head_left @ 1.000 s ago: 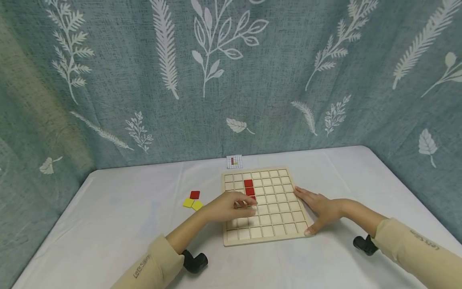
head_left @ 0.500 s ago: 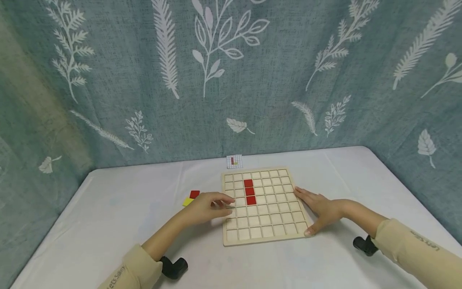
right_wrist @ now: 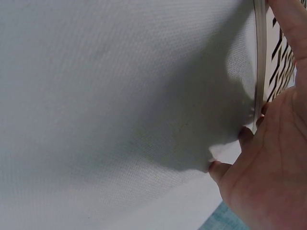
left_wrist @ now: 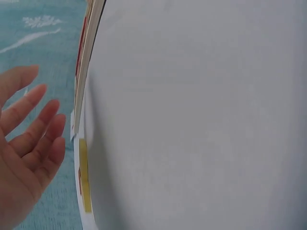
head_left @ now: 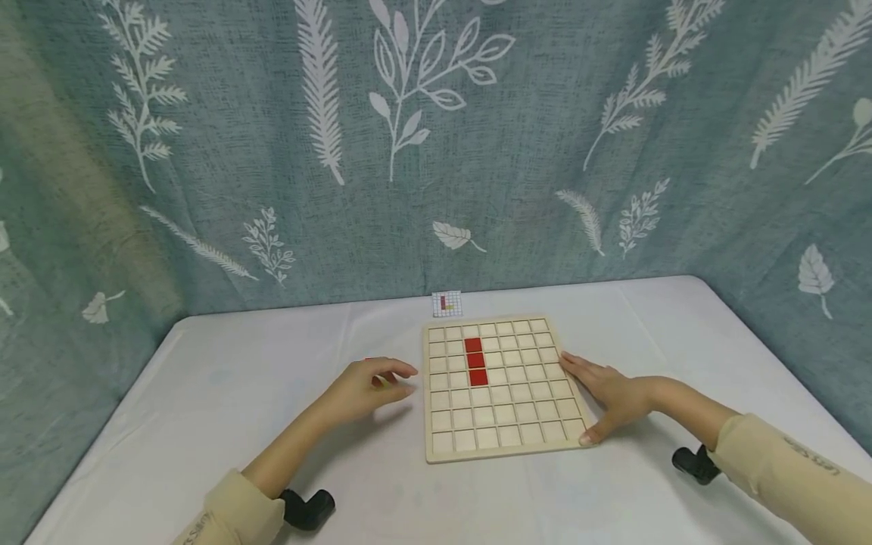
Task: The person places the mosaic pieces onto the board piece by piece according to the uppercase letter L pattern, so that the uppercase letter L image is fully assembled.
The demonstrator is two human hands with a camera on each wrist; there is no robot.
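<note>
A wooden grid board [head_left: 507, 450] lies on the white table, with three red square tiles [head_left: 477, 360] in one column of its cells. Left of the board, my left hand [head_left: 364, 390] hovers with loosely bent fingers and nothing between them. It covers most of the loose tiles behind it; the edges of yellow tiles [left_wrist: 85, 175] and a sliver of red show in the left wrist view. My right hand [head_left: 616, 397] is spread along the board's right edge, fingertips and thumb touching the rim [right_wrist: 260, 57].
Beyond the board's far edge lies a small white card [head_left: 446, 303] printed with a grid and coloured squares. A blue-green curtain [head_left: 436, 151] with white leaves hangs behind the table. A black camera piece [head_left: 308, 509] sticks out from the left wrist.
My left hand has drawn back from the board to the left, uncovering the third red tile in the column, and now covers the loose tiles. The right hand stays in place.
</note>
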